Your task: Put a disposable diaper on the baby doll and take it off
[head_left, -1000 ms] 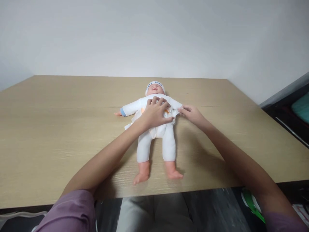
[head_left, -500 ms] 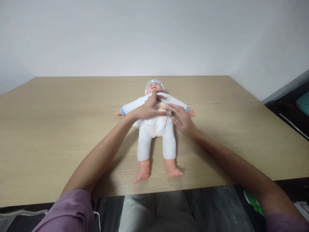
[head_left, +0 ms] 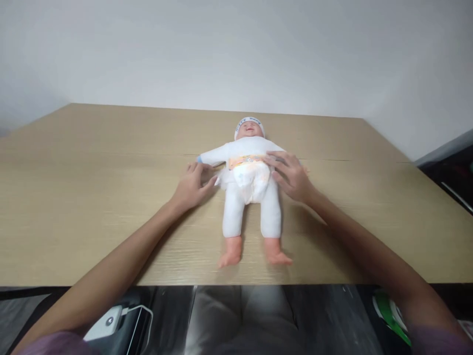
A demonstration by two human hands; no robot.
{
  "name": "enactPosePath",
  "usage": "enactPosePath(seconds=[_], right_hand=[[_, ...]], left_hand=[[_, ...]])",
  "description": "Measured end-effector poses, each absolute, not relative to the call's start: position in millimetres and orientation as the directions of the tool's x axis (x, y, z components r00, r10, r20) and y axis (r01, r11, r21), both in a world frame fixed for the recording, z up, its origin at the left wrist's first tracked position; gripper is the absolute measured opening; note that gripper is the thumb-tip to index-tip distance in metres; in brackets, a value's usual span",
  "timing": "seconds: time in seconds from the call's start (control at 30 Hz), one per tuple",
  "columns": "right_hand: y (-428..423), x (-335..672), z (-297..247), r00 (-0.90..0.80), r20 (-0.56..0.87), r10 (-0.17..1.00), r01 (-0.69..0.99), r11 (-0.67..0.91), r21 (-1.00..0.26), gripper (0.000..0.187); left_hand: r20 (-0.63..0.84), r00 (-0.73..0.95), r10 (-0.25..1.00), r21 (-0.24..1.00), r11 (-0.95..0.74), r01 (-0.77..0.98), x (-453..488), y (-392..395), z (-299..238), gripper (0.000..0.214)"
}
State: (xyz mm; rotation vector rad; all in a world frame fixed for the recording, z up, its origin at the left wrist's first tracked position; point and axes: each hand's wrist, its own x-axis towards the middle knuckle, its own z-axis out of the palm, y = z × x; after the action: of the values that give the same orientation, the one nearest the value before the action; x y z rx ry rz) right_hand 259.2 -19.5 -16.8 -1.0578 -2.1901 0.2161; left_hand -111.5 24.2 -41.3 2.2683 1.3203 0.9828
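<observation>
A baby doll (head_left: pixel 250 130) in white clothes and a printed headband lies face up, its feet toward me. A white diaper (head_left: pixel 252 178) with an orange printed waistband covers its hips, and one side wing sticks out to the left. My left hand (head_left: pixel 192 186) is at that wing, with the wing's end between thumb and fingers; blur softens the fingertips. My right hand (head_left: pixel 293 176) is open, fingers spread over the right end of the waistband, hiding the diaper's right side and much of the doll's arm on that side.
The wooden table (head_left: pixel 111 207) reaches back to a pale wall (head_left: pixel 221 54). A dark shelf or rack (head_left: pixel 451 172) stands at the right edge. Below the front edge are a white device with a cable (head_left: pixel 107 323) and a green and white object (head_left: pixel 391 315).
My left hand has moved off the doll's belly, left to the diaper's side wing. My right hand stays at the right of the waistband, and the diaper's front shows. The camera view has shifted.
</observation>
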Motion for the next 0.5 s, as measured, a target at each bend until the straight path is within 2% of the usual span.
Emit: enactPosePath(seconds=[0.13, 0.27, 0.37, 0.5], right_hand=[[-16, 234, 15, -0.365, 0.598, 0.714, 0.688, 0.639, -0.344, 0.038], [-12, 192, 39, -0.445, 0.546, 0.71, 0.669, 0.669, -0.325, 0.026], [-6, 169, 43, -0.483, 0.444, 0.755, 0.674, 0.644, -0.362, 0.018], [-1, 158, 41, -0.384, 0.378, 0.842, 0.693, 0.534, -0.485, 0.015]], left_hand=[[0.313, 0.337, 0.888, 0.527, -0.458, 0.716, -123, 26, -48, 0.038], [0.227, 0.305, 0.925, 0.549, -0.38, 0.744, -118, 29, -49, 0.034], [0.149, 0.268, 0.952, 0.664, -0.297, 0.687, -118, 31, -48, 0.039], [0.058, 0.253, 0.966, 0.903, -0.159, 0.4, -122, 38, -38, 0.051]])
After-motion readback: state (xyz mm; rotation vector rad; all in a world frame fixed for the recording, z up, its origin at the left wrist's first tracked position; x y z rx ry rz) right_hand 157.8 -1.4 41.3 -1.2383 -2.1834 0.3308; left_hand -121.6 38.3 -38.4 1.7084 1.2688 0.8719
